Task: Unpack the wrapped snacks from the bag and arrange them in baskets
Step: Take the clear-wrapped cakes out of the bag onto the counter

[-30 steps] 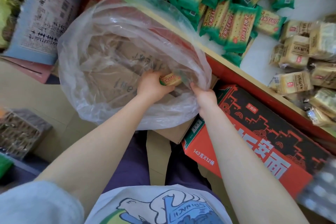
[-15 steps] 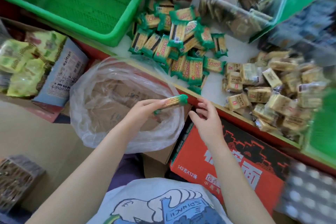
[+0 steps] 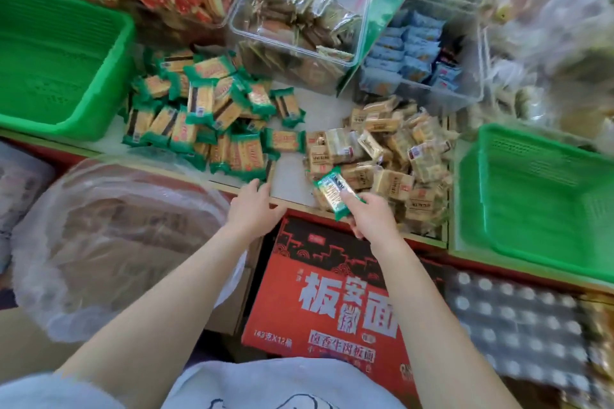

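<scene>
Snacks [image 3: 212, 116] lie heaped beyond our relaxed left hand [image 3: 254, 206]; both baskets [image 3: 531, 189] seem unfilled. Our right hand [image 3: 372, 219] pinches one green packet [image 3: 334, 192].

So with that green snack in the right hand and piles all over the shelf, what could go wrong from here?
1. The right hand holds the green-wrapped snack over the tan-wrapped pile; dropped there, the kinds would mix.
2. Some packets of the green-wrapped pile lie at the shelf edge near the left hand; a nudge might knock them off.
3. Both green baskets look empty, so loose piles could keep growing.
</scene>
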Available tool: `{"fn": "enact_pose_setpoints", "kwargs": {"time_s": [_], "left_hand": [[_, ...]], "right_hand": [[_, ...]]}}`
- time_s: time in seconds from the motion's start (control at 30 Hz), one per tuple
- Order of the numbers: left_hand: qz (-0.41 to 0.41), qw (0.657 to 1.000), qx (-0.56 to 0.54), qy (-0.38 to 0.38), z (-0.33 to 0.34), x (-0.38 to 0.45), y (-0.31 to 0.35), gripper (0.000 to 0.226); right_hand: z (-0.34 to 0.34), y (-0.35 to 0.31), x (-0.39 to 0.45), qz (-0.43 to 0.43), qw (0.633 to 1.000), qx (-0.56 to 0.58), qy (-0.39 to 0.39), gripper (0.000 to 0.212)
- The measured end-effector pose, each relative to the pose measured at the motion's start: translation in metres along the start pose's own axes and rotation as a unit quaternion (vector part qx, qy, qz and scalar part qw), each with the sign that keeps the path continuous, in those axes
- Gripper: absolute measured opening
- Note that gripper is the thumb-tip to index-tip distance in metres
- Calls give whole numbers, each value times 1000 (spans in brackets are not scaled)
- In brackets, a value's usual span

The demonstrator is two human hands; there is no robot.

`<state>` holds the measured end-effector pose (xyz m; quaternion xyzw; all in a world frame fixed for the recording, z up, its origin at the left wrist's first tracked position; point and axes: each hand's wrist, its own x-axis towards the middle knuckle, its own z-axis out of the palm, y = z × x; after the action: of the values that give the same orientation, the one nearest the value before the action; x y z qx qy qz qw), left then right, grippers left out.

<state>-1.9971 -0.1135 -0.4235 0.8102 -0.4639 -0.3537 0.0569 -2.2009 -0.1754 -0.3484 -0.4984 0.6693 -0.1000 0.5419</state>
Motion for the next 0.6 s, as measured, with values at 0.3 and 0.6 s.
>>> {"fn": "enact_pose_setpoints", "kwargs": {"time_s": [0.3,0.6], "left_hand": [[31,994,96,-40,26,5,-39,77],[53,995,64,-60,27,9,-55,75]], "right_hand": [[88,-74,105,-57,987,55,-137,28],[130,-71,136,10,994,65,-85,41]]}}
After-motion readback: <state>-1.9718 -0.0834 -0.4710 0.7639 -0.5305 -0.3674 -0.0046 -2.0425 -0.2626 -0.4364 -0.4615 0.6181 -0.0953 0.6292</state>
